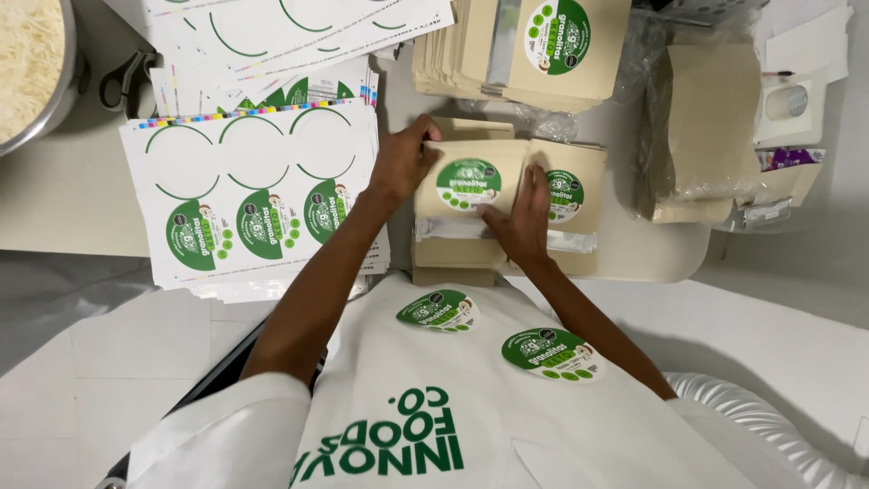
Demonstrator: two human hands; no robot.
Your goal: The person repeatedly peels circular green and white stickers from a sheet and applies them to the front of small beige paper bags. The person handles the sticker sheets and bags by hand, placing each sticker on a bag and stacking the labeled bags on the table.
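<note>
Near the table's front edge, the left hand [403, 161] grips the tan pouch [471, 186] by its left edge; the right hand [520, 217] lies flat with fingers together on the pouch. Best to smooth the round green sticker [468, 184] outward from its centre — firmly, evenly — so no bubble stays.

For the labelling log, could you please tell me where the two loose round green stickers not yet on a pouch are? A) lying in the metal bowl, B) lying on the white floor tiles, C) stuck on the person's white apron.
C: both round green stickers sit on the white apron, below the hands.
</note>
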